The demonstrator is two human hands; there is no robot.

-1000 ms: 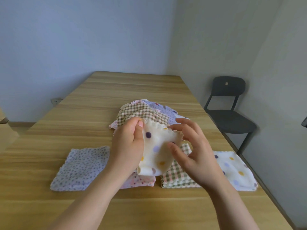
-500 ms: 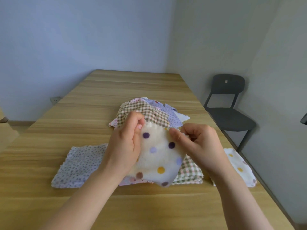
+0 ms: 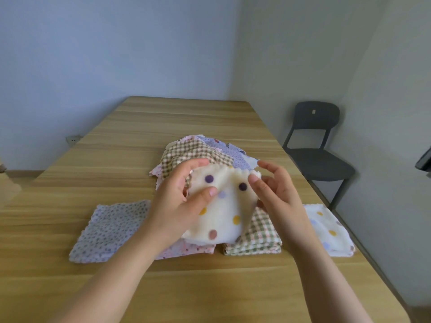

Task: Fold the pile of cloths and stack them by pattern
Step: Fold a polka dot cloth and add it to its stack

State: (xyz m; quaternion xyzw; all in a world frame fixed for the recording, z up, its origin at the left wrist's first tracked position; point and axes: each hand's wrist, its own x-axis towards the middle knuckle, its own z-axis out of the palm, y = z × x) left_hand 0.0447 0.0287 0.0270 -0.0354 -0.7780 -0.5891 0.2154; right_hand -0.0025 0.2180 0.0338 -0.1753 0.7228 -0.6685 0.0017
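Left hand (image 3: 177, 206) and right hand (image 3: 277, 197) hold the cream dotted cloth (image 3: 224, 213) above the desk (image 3: 163, 122), in front of the unfolded pile (image 3: 198, 152). Fingers (image 3: 255, 180) of both hands pinch its upper edge, 1 hand per corner. Beneath lie 4 folded lots: lilac floral cloth (image 3: 112, 229), pink floral cloth (image 3: 186, 249), checked stack (image 3: 258, 236), white dotted cloth (image 3: 326, 229).

you have two hands up, your left hand (image 3: 177, 206) and your right hand (image 3: 279, 199), both holding one cream dotted cloth (image 3: 224, 213). on the one table (image 3: 163, 117), four folded lots sit in a row: one lavender speckled cloth (image 3: 109, 231), one pink floral cloth (image 3: 186, 249), one check stack (image 3: 258, 236) and one white dotted cloth (image 3: 326, 229). the layers in each can't be counted. the one loose pile (image 3: 200, 152) behind shows at least four patterns. there's one chair (image 3: 319, 145) and one wall socket (image 3: 73, 139).
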